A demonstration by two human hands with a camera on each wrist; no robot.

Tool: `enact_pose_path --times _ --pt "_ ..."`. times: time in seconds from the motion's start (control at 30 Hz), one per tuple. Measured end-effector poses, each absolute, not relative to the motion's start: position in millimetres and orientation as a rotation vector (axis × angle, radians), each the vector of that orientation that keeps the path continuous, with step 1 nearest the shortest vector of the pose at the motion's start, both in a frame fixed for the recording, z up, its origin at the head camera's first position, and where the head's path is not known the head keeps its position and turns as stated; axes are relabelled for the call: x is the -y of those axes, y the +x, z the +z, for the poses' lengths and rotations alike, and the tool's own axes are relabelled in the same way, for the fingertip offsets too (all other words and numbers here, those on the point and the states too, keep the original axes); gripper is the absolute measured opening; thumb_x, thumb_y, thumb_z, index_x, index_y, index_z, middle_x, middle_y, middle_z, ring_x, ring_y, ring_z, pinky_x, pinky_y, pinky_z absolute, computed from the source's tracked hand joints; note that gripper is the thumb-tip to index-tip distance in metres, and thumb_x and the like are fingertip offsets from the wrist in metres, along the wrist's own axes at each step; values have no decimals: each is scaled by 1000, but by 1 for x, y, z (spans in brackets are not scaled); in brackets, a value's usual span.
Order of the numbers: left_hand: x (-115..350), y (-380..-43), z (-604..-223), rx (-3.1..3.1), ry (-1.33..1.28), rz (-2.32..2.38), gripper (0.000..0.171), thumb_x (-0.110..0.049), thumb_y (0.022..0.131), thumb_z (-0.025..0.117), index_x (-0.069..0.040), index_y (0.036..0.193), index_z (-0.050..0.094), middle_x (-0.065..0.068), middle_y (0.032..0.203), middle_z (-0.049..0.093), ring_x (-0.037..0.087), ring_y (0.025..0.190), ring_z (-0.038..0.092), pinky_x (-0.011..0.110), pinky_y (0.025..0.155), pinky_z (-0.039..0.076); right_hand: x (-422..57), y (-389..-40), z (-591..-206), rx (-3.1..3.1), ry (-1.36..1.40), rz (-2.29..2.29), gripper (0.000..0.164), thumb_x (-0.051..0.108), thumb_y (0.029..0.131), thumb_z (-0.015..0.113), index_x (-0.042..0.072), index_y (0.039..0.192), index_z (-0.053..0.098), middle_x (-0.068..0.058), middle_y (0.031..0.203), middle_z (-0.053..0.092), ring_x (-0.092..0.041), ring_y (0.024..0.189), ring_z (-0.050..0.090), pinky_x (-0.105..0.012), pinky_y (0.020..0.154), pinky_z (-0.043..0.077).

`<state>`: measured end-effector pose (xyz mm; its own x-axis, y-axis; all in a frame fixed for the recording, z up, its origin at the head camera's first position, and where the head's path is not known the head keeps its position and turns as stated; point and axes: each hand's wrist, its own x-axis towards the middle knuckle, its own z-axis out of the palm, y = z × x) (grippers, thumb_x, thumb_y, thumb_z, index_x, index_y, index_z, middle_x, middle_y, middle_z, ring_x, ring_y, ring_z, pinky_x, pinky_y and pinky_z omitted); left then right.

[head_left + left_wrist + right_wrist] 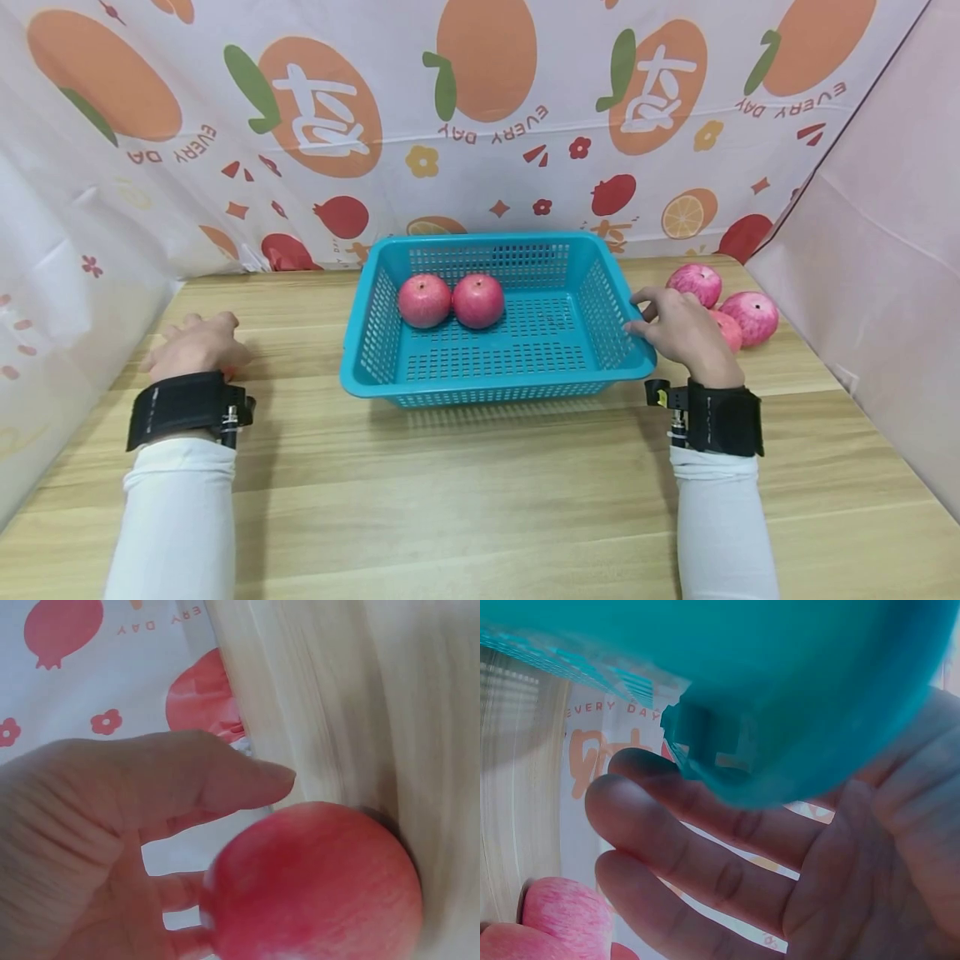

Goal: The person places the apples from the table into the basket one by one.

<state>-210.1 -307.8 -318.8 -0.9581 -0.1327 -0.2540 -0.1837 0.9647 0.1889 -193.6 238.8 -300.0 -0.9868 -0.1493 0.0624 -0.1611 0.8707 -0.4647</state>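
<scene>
At the left, my left hand (197, 343) reaches over a red apple (319, 889), which it mostly hides in the head view. Its thumb is spread just above the apple in the left wrist view, while the other fingers pass behind it. My right hand (684, 329) holds the right rim of a blue plastic basket (491, 390), with fingers under the rim; the thumb is hidden in the right wrist view. Inside the basket, toward its back left, two red apples (478, 301) sit side by side.
Several more apples (750, 317) lie beyond my right hand, against the right side of the wooden table (480, 500). A fruit-printed curtain (480, 175) hangs behind the basket, with pale sheeting (892, 225) along the right edge.
</scene>
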Motion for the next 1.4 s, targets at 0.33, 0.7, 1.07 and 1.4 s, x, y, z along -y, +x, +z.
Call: enact_pose_path --times 0.33,0.7,1.07,1.4 --pt "308 -212 -323 -2860 -242 370 61 -23 78 56 7 124 30 41 105 20 60 90 20 67 64 38 -238 -194 -300 3024 236 748 46 17 81 66 -3 120 49 -25 98 59 -31 78 59 -48 68 53" --pt "306 -216 -326 -2799 -284 403 68 -26 75 62 6 124 28 39 103 17 61 88 20 65 60 42 -238 -194 -302 3020 235 741 46 17 82 66 -3 120 50 -25 99 59 -32 78 59 -48 68 53" --pt "304 -217 -328 -2799 -283 399 70 -27 75 63 5 125 26 38 104 16 59 88 19 64 59 42 -239 -194 -302 3027 235 738 45 17 82 65 -3 120 49 -26 99 59 -32 79 59 -48 69 53" --pt "310 -218 -326 -2760 -236 370 71 -34 76 63 4 124 26 34 97 21 50 73 38 56 59 44 -238 -194 -300 3030 227 745 46 17 82 65 -3 121 49 -25 100 58 -33 80 58 -48 69 53"
